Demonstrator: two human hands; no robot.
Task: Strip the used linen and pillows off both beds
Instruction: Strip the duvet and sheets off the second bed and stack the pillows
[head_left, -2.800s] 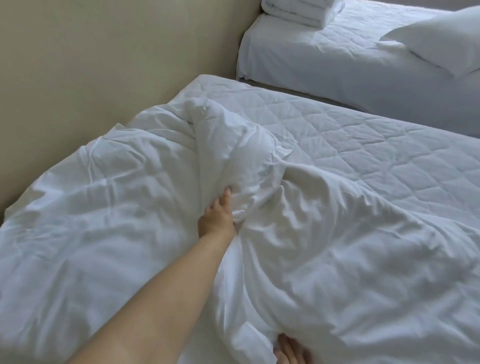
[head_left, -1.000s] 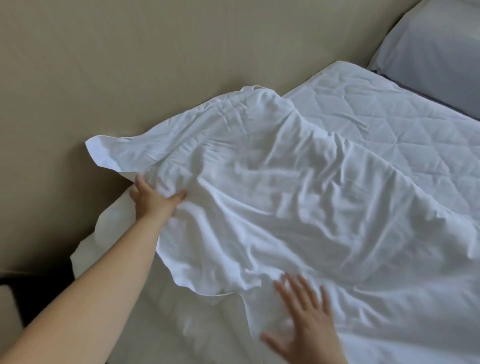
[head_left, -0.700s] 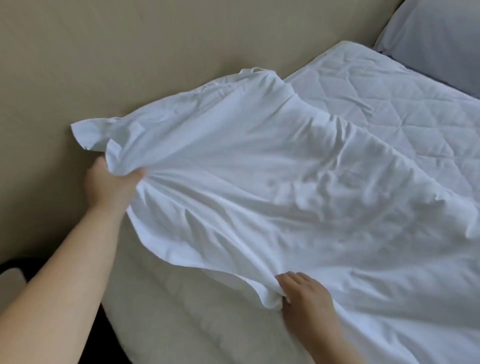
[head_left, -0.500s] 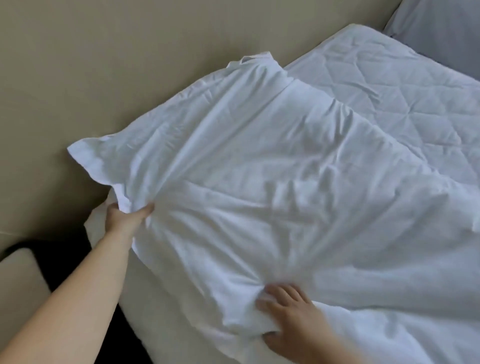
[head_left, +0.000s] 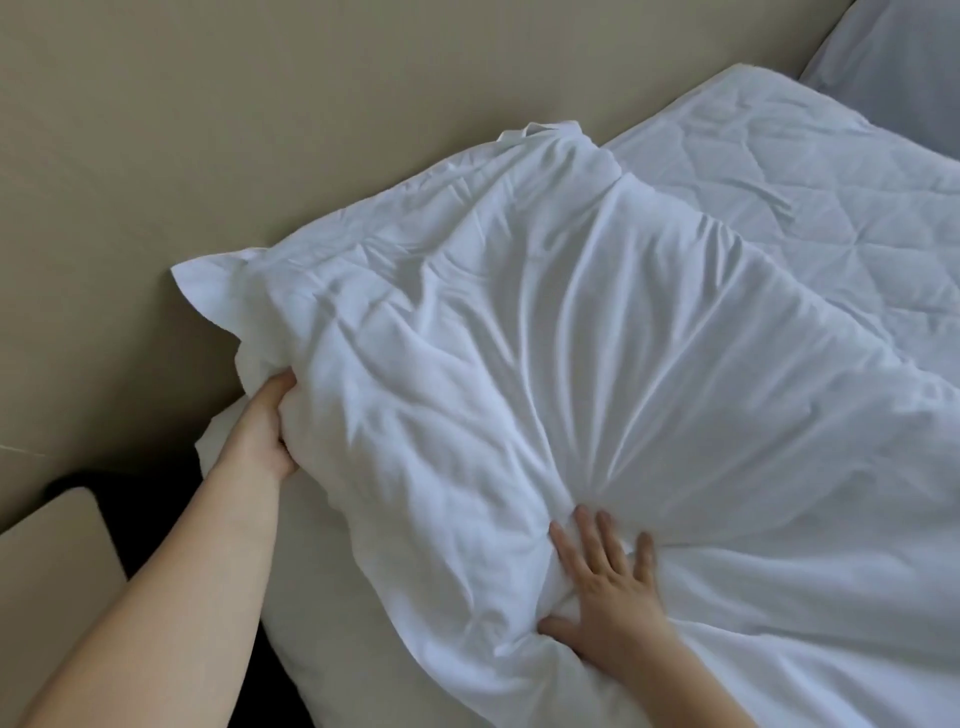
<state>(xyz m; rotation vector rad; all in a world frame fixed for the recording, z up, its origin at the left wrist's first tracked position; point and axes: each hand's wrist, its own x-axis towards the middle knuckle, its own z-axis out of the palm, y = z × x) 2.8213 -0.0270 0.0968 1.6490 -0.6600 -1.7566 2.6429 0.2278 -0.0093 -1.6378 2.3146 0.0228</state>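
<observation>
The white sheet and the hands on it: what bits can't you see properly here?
Head view, the only one:
- Left hand: its fingertips are tucked under the bunched white sheet.
- Whatever lies under the sheet: the cloth covers it.
- Right hand: a little blurred, arm cut off by the bottom edge.
- Far bed: cut off by the top right corner.
- Dark gap at lower left: too dark to make out.

White duvet; white diamond-quilted mattress pad; beige wall.

Left arm extended, left hand gripping the linen, right hand flat, fingers spread, pressing down
</observation>
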